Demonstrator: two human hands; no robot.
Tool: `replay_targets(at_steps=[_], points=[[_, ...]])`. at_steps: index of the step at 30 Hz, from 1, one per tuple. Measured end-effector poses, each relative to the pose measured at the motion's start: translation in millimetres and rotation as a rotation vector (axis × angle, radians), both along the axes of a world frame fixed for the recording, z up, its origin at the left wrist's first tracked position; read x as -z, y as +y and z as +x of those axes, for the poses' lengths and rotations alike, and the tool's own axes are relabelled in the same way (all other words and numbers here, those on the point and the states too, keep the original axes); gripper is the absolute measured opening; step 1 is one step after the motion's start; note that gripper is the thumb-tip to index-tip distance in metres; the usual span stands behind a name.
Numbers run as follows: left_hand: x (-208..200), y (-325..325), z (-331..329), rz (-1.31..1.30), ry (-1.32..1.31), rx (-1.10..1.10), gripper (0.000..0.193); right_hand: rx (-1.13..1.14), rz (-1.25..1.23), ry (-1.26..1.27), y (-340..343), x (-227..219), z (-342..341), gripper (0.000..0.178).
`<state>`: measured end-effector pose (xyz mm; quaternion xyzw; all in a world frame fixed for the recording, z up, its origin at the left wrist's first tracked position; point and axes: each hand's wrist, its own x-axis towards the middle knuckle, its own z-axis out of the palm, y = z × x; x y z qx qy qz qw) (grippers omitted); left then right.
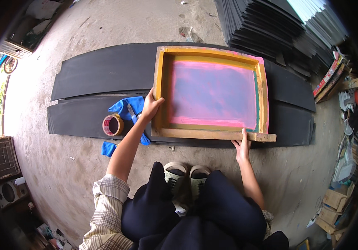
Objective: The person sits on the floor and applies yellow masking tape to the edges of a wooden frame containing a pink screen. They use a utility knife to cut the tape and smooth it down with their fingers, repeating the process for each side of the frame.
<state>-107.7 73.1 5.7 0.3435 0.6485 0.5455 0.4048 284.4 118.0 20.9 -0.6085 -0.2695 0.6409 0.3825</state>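
A wooden screen-printing frame [208, 133] with pink-stained mesh [214, 93] is held between my hands above black sheets [100, 73]. My left hand [150, 107] is closed on its left side, with the thumb over the edge. Near the right end of the frame's lower bar, my right hand [242, 149] grips from the near side, thumb on top and fingers partly hidden beneath. Left of my left forearm lie a tape roll [105, 125] and a blue cloth [120, 107]. A blue-handled tool [144, 139], partly covered by that forearm, rests beside them.
A small blue scrap [108, 148] lies on the concrete floor [62, 166]. Tall stacks of dark sheets [266, 29] stand at the far right. Cardboard boxes [333, 200] and clutter line the right side. A speaker box [9, 193] stands at the left. My shoes [175, 179] are just below the sheets.
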Motion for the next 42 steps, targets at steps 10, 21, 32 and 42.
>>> replay_targets(at_steps=[10,21,32,42], points=[[5.4,12.9,-10.7,-0.038,0.106,0.017,0.062,-0.257,-0.087,-0.248,10.8,-7.4,8.0,0.057],[32.8,-38.9,5.0,-0.038,1.064,0.04,0.07,-0.886,-0.073,-0.687,28.5,-15.4,-3.6,0.043],[-36.9,-171.9,8.2,-0.01,0.999,-0.33,0.062,-1.061,0.274,-0.528,2.2,-19.4,-108.3,0.029],[-37.9,-194.3,-60.1,-0.232,1.236,-0.14,0.017,-1.23,0.444,-0.405,-14.6,-40.2,-151.4,0.018]])
